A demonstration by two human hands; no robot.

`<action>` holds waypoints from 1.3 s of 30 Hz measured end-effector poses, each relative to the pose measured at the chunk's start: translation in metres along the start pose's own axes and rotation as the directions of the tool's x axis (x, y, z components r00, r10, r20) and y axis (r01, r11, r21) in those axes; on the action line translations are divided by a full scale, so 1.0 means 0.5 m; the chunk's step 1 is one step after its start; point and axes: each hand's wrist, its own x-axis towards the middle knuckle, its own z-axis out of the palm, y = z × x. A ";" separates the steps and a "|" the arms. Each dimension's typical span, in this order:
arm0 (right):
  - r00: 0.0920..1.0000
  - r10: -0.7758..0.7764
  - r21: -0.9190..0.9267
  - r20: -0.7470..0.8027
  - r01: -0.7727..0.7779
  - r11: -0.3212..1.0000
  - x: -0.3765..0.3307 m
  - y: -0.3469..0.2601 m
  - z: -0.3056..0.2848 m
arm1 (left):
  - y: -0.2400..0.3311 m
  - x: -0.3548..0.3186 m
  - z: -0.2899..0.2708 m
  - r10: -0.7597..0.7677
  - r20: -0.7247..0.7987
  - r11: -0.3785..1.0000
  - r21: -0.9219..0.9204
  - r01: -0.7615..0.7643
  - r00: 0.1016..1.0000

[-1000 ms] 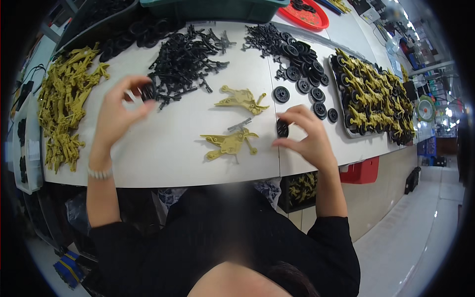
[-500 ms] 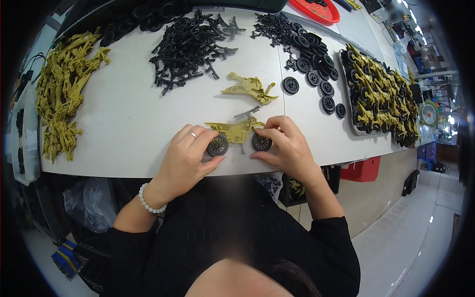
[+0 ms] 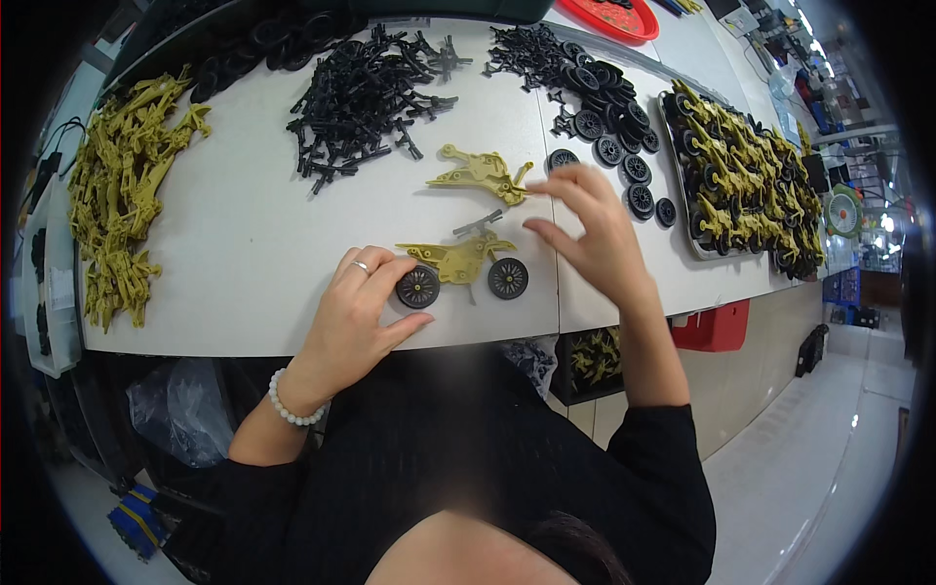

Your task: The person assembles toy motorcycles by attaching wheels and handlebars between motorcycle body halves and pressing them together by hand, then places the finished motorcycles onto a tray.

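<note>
So the bike body [image 3: 453, 261] is this mustardy yellow, handlebar [image 3: 478, 223] dark grey, and the wheels [image 3: 508, 279] are black with a fine spoke pattern, the left one showing a yellow centre. Desk [image 3: 234, 283] is basically off-white, round tray [image 3: 624, 19] bright red, bracelet [image 3: 280, 402] white, shirt [image 3: 390, 429] black.

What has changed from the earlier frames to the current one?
The left hand brought a black wheel rightward and nearer the person, to the lower yellow body's left end, and stays there. The right hand set another wheel leftward at the right end, let go and moved up beside the upper yellow body. Both bodies, the black handlebar pile and left-hand yellow heap look unmoved.
</note>
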 end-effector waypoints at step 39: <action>0.989 0.143 0.185 0.049 -0.150 0.971 -0.039 -0.043 0.053 | 0.005 0.069 0.025 0.215 0.053 0.957 0.187 -0.221 0.975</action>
